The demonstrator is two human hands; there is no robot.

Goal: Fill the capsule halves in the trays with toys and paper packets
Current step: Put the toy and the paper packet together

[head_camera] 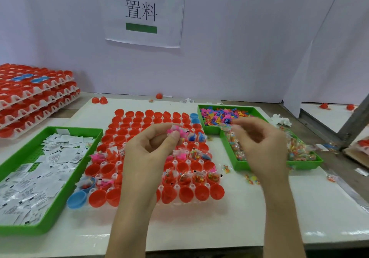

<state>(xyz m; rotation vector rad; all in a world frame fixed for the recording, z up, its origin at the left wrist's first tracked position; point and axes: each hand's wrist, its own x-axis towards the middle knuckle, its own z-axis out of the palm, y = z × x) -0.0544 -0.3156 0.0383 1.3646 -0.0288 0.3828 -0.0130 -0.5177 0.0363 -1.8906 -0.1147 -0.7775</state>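
- Three green trays [58, 209]: one of paper packets [30, 187], one of loose toys [219, 115], one of bagged pieces [299, 149].
- Four blue capsule halves [76, 198] among the red ones [201, 192].
- One printed wall sign [141, 11].

Table [279, 207]: capsule tray [177, 187], green bins [65, 179].

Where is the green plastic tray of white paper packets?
The green plastic tray sits at lower left in the head view, beside the rack of red plastic capsule halves.

Our two bare hands
We see our left hand [151, 149] and right hand [261, 143], both forearms [279, 207] bare down to the frame's lower edge.
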